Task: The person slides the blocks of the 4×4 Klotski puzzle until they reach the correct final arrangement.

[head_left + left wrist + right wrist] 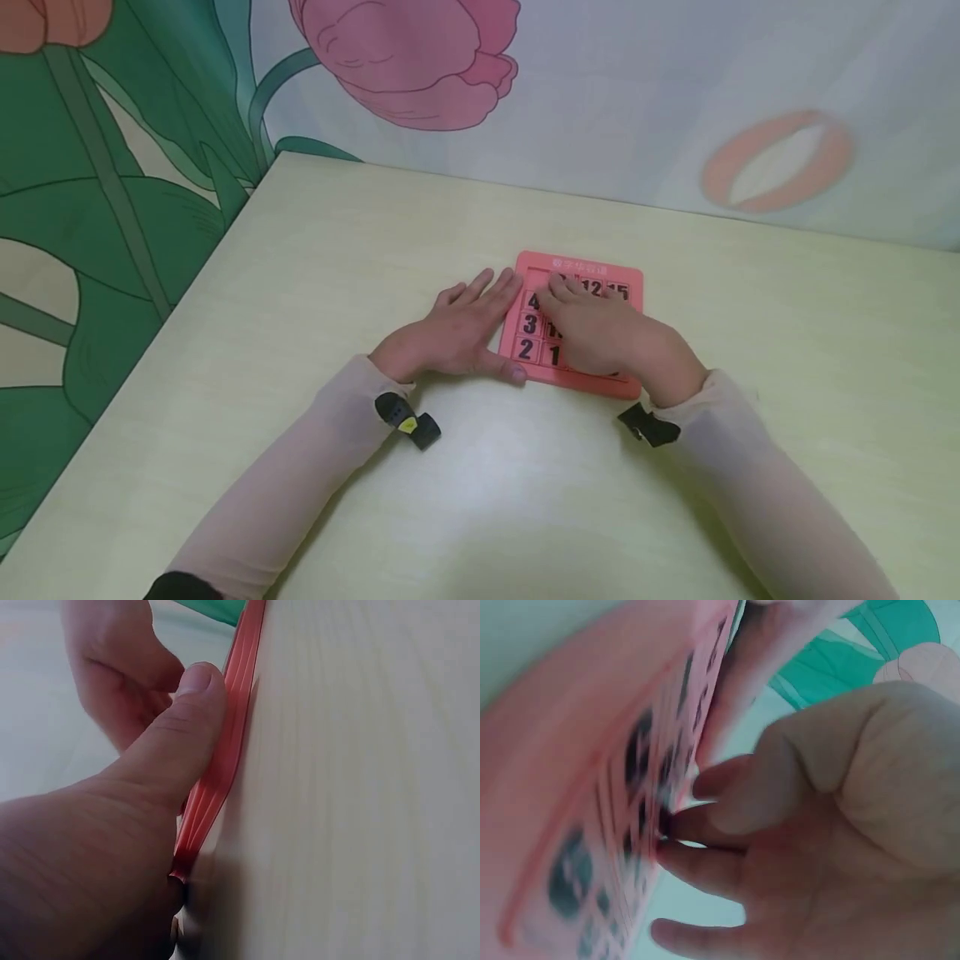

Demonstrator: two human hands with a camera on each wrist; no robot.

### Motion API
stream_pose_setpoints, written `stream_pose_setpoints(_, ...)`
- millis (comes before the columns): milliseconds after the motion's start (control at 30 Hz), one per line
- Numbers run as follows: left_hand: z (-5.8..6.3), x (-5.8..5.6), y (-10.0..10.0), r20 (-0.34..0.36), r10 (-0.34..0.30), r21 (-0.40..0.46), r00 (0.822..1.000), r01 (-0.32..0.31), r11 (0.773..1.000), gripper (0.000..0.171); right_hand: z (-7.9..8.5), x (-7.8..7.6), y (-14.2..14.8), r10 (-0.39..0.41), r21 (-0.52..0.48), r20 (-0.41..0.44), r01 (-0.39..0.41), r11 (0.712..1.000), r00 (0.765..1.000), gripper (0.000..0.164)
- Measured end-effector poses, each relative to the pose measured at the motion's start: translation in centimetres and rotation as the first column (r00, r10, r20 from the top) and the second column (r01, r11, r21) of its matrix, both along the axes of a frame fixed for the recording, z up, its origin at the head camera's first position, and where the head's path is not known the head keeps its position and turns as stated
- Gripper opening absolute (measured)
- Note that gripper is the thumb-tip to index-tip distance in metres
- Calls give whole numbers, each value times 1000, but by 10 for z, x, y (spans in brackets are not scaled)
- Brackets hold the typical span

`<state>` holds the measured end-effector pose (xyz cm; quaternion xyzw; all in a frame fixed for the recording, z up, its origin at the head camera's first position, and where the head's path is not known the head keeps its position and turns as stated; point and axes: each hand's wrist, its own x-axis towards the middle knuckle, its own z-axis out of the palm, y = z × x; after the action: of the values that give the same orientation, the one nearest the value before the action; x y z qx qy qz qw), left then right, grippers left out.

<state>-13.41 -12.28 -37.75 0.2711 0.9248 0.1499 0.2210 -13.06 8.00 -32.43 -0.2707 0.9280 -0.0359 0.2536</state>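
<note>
Nearest the camera, two pale sleeves reach forward; the left hand spreads its fingers wide, thumb touching the near left corner of a pink number board; the right hand rests loosely extended fingertips on the number tiles; the board lies flat, nearly square, its titled edge facing away, turned slightly clockwise; beneath spreads a light table; behind, a printed backdrop shows a pink flower.

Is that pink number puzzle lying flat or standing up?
Lying flat. In the head view, the puzzle has its numbered side up on the table, and the left wrist view shows its thin edge along the table.
</note>
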Motion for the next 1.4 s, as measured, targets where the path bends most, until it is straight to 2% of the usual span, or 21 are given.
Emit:
stream_pose_setpoints(133,0,0,1,2,-9,-4,1000,9,1000,125,-5,0,-7,25,-36,-9,-25,999,1000,72)
stream_pose_setpoints(233,-1,0,1,7,-8,-9,1000,8,1000,125,-4,0,-7,16,-61,37,-14,998,999,75)
stream_pose_setpoints(367,0,1,0,3,-5,-9,1000,5,1000,125,1,2,-1,-67,-40,57,70,997,996,80)
stream_pose_setpoints(500,2,1,0,2,-7,2,1000,7,1000,125,3,5,2,-128,-3,22,128,992,992,81)
stream_pose_setpoints(633,2,1,1,8,-3,13,1000,3,1000,125,-1,6,-4,-97,-29,0,97,995,995,79)
stream_pose_setpoints(800,1,1,2,8,-1,18,1000,1,1000,125,-3,5,-6,-79,-66,22,81,995,997,81)
stream_pose_setpoints(900,1,1,3,7,-1,11,1000,0,1000,125,-1,4,1,-146,-49,14,147,988,989,82)
stream_pose_setpoints(1033,1,1,4,10,0,0,1000,0,1000,125,0,2,10,-268,2,3,268,963,963,83)
stream_pose_setpoints(1100,1,1,4,10,-2,-4,1000,2,1000,125,0,3,12,-289,6,2,289,957,957,84)
stream_pose_setpoints(1300,3,1,4,10,-5,-11,1000,5,1000,124,-2,3,8,-183,-78,21,185,980,983,78)
stream_pose_setpoints(1400,3,2,3,11,-1,-12,1000,1,1000,124,2,3,10,-166,-91,46,169,981,985,73)
